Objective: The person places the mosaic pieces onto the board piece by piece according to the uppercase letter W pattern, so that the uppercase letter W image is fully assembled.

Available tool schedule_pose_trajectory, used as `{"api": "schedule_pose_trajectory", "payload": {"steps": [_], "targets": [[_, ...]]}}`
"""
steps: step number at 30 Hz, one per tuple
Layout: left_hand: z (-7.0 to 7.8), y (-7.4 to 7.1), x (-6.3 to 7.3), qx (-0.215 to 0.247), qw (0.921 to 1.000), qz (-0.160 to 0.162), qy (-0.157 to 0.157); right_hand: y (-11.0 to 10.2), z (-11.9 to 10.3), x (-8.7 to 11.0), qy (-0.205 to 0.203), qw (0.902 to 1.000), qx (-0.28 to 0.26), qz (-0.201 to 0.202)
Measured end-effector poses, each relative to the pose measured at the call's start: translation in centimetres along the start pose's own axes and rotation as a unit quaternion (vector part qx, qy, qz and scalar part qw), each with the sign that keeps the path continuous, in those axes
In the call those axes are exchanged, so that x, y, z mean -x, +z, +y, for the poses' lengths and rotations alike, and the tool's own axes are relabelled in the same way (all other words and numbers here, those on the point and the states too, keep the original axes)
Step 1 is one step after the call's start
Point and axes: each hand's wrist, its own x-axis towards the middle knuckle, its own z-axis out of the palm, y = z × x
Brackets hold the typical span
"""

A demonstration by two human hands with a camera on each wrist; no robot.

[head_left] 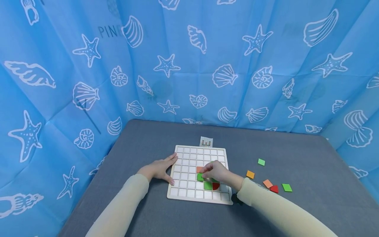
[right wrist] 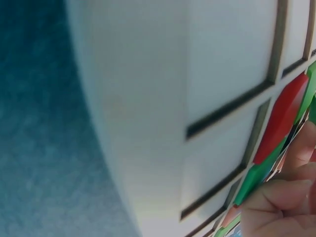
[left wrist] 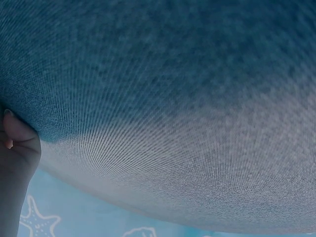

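Observation:
A white board with a wooden grid (head_left: 184,184) lies on the table. My left hand (head_left: 160,168) rests along its left edge, fingers and thumb spread; the left wrist view catches only part of that hand (left wrist: 19,143). Over the board's right half, my right hand (head_left: 217,171) has curled fingers and pinches a green tile (head_left: 199,177) at a cell left of centre. An orange tile (head_left: 199,169) lies just behind it. Nearer the front are another green tile (head_left: 208,186) and a red rounded tile (head_left: 215,186). Cells under the right hand are partly hidden.
A small card with a grid pattern (head_left: 206,142) lies behind the board. Loose to the right are green tiles (head_left: 261,162), an orange-yellow tile (head_left: 250,174), a salmon tile (head_left: 267,183) and a red tile (head_left: 274,189). A blue shell-patterned curtain (head_left: 183,82) surrounds the grey table (head_left: 160,135).

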Motion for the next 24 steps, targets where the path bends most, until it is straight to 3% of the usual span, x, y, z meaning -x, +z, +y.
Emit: {"api": "schedule_pose_trajectory", "payload": {"steps": [14,24], "targets": [[0.2,-0.1,0.0,-0.005,1.0,-0.003,-0.003,0.2,0.0,-0.1,-0.002,0.9998,-0.019,0.01],[0.3,-0.2,0.2,0.003,1.0,-0.003,-0.004,-1.0,0.5,0.3,-0.009,0.9997,-0.017,0.018]]}}
